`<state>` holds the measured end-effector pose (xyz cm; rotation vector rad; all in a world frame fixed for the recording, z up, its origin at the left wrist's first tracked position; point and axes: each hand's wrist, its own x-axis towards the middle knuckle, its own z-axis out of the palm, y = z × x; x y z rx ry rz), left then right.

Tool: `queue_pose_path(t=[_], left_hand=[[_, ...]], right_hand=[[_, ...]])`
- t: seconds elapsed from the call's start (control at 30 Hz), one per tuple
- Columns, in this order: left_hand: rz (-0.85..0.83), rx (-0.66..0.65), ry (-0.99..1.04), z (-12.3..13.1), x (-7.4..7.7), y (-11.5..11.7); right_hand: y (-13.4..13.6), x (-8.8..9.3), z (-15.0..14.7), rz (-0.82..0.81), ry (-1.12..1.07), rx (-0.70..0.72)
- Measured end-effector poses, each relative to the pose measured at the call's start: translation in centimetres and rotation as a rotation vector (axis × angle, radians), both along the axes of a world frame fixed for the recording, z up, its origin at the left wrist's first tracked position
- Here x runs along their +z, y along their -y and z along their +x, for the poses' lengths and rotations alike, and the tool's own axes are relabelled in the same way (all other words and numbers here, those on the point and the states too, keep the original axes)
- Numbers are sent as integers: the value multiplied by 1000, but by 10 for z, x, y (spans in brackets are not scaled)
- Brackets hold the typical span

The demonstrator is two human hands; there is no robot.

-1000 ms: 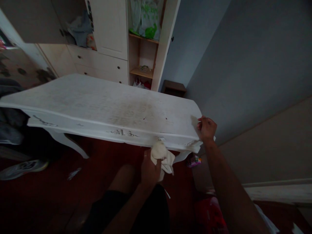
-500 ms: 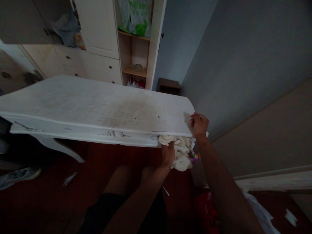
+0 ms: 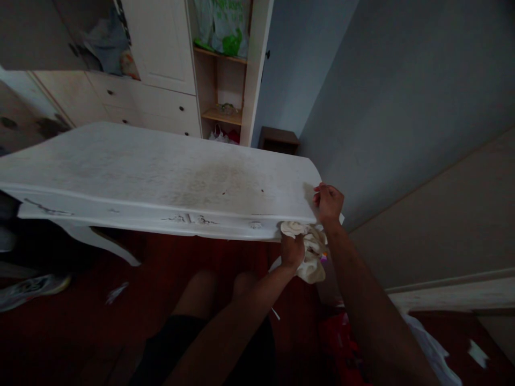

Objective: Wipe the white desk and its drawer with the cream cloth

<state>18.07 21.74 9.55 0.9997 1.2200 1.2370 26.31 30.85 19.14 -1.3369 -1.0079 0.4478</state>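
Observation:
A crumpled cream cloth [image 3: 314, 262] is bunched in my left hand [image 3: 293, 251], pressed against the front edge of a white table [image 3: 161, 166] near its right end. The fingers are wrapped into the folds and partly hidden by them. At the right end of the tabletop, my right hand [image 3: 331, 202] is closed with its fingertips pinched together; I cannot make out what, if anything, lies between them. Grey-brown smudges and a couple of small dark specks mark the tabletop. Carved trim runs along the table's front.
Behind the table stands a white cabinet [image 3: 164, 48] with drawers and an open shelf holding plastic bags [image 3: 225, 29]. A grey wall [image 3: 402, 107] rises on the right. On the dark red floor are a shoe [image 3: 34, 289], paper scraps and a red bag [image 3: 341, 343].
My left hand has slid to the right along the table's front edge with the cloth, uncovering a carved ornament. My right hand has barely moved.

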Motion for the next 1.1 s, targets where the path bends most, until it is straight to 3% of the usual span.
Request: queue_pose_path(t=[0.33, 0.53, 0.63, 0.7, 0.77, 0.8, 0.97, 1.03, 1.1], left_hand=[[117, -117, -220, -22, 7, 7], [45, -482, -197, -45, 0, 26], [35, -547, -168, -63, 6, 33], [65, -539, -121, -84, 23, 32], [154, -529, -83, -110, 52, 26], [214, -459, -103, -125, 70, 22], [577, 106, -297, -193, 159, -13], [711, 325, -430, -213, 178, -38], [782, 445, -581, -228, 183, -65]], right_hand=[[0, -1, 0, -10, 55, 16], [-1, -1, 1, -33, 106, 14], [-1, -2, 1, -44, 125, 18], [-2, -2, 1, -46, 122, 15], [-2, -3, 1, -45, 121, 10], [-2, -4, 2, -42, 125, 8], [-4, -8, 5, -25, 147, 12], [-5, -10, 6, -19, 136, 16], [-5, -10, 6, -13, 133, 20]])
